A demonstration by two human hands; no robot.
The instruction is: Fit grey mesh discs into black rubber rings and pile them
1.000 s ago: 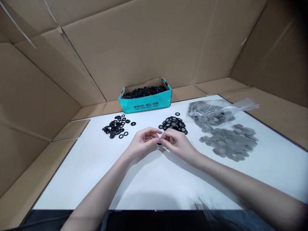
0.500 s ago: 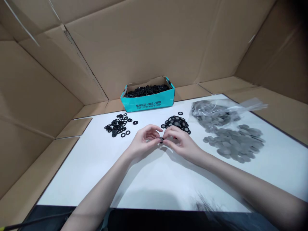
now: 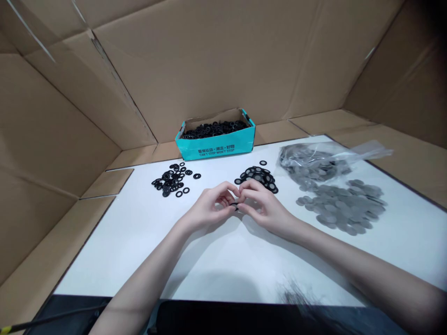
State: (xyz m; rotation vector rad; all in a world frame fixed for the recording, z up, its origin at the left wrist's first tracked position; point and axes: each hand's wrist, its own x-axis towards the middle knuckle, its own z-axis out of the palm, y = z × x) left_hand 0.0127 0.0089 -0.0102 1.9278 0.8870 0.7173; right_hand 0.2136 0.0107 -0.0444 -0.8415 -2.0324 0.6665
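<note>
My left hand [image 3: 209, 208] and my right hand [image 3: 262, 207] meet fingertip to fingertip over the white table [image 3: 216, 260], both pinching one small black ring [image 3: 233, 204] between them. Just behind my right hand lies a heap of black rings with grey discs set in them [image 3: 257, 177]. Loose plain black rings [image 3: 172, 179] are scattered behind my left hand. Grey round discs [image 3: 340, 204] are spread out to the right.
A teal box [image 3: 216, 143] filled with black rings stands at the back of the table. A clear plastic bag [image 3: 314, 160] holding more grey discs lies at the back right. Brown cardboard walls [image 3: 223, 65] close in the table on three sides.
Both hands have stayed together on the small ring, with the fingers shifting slightly. The view has tilted a little, so everything sits slightly to the right.
</note>
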